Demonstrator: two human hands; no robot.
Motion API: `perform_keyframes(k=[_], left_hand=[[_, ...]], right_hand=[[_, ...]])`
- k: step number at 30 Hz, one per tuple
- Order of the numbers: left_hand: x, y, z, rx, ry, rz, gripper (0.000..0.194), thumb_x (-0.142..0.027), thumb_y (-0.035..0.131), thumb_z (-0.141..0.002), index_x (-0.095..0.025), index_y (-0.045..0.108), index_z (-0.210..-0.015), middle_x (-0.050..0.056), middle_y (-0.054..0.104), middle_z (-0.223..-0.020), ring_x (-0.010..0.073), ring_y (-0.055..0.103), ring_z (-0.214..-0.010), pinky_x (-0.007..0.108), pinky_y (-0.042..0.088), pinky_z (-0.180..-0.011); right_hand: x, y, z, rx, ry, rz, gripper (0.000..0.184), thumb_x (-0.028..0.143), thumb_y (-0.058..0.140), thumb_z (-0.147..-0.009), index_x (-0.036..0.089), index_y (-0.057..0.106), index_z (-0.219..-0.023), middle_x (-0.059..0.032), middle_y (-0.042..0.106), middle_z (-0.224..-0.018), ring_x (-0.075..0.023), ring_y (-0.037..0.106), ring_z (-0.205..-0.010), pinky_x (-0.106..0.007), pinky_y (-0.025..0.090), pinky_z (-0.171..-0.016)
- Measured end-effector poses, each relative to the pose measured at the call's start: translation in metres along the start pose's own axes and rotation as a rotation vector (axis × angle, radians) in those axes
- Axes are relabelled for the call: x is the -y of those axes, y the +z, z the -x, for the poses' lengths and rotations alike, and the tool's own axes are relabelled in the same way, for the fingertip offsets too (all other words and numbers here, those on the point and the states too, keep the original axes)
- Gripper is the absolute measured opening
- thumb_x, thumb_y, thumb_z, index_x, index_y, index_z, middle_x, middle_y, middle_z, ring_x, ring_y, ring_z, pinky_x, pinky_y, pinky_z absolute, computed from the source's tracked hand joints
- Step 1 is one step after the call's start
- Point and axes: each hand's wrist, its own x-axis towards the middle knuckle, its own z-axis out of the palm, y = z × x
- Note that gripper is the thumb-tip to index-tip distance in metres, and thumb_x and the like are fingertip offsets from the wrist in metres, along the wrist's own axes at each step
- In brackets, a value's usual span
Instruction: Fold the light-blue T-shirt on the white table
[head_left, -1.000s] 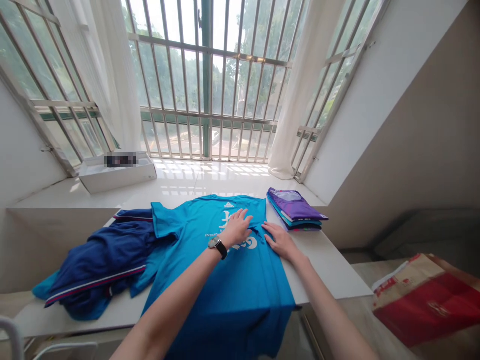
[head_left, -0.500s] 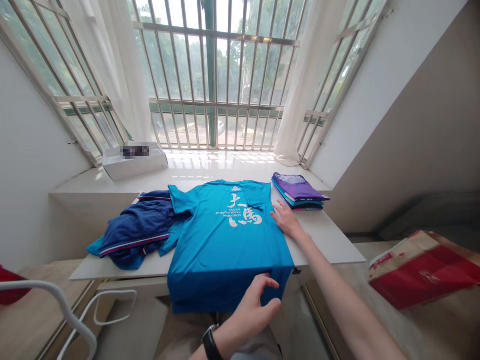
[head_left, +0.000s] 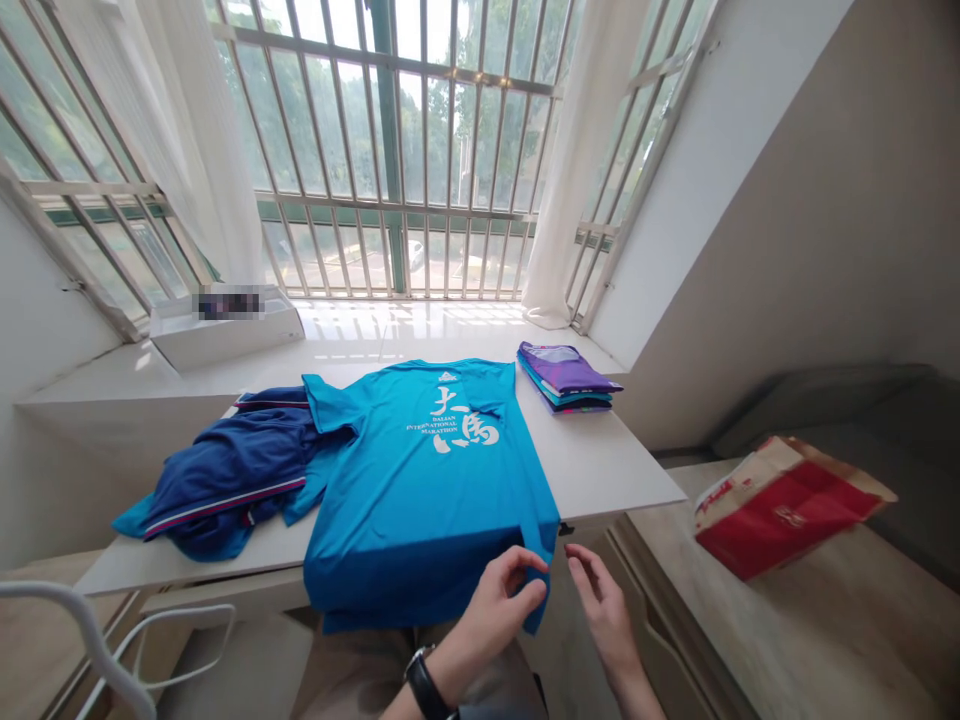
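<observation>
A bright blue T-shirt (head_left: 420, 480) with white lettering lies flat on the white table (head_left: 607, 470), its lower part hanging over the near edge. My left hand (head_left: 501, 602), with a black-strapped watch on the wrist, pinches the shirt's hanging lower corner. My right hand (head_left: 604, 610) is below the table edge with its fingers apart, just right of that corner. It touches nothing.
A navy garment (head_left: 232, 470) with striped trim lies left of the shirt. A folded stack of purple and teal clothes (head_left: 562, 378) sits at the table's far right. Beyond are a white box (head_left: 225, 335) on the sill and barred windows. A red paper bag (head_left: 780, 510) lies to the right.
My right hand has left the shirt's upper right area and dropped below the table edge beside the hem. My left hand has stayed at the hem, now lifting its corner. The view has shifted slightly.
</observation>
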Motion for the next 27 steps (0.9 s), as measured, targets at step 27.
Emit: perform_keyframes(k=[27], left_hand=[[0.036, 0.007, -0.023, -0.100, -0.154, 0.229, 0.059, -0.040, 0.085, -0.067, -0.014, 0.065, -0.116, 0.012, 0.069, -0.116, 0.0292, 0.061, -0.108, 0.036, 0.047, -0.091]], right_hand=[[0.015, -0.004, -0.040, 0.170, 0.024, -0.033, 0.045, 0.063, 0.068, -0.075, 0.021, 0.072, -0.093, -0.0114, 0.075, -0.099, -0.0320, 0.069, -0.100, -0.040, 0.056, -0.088]])
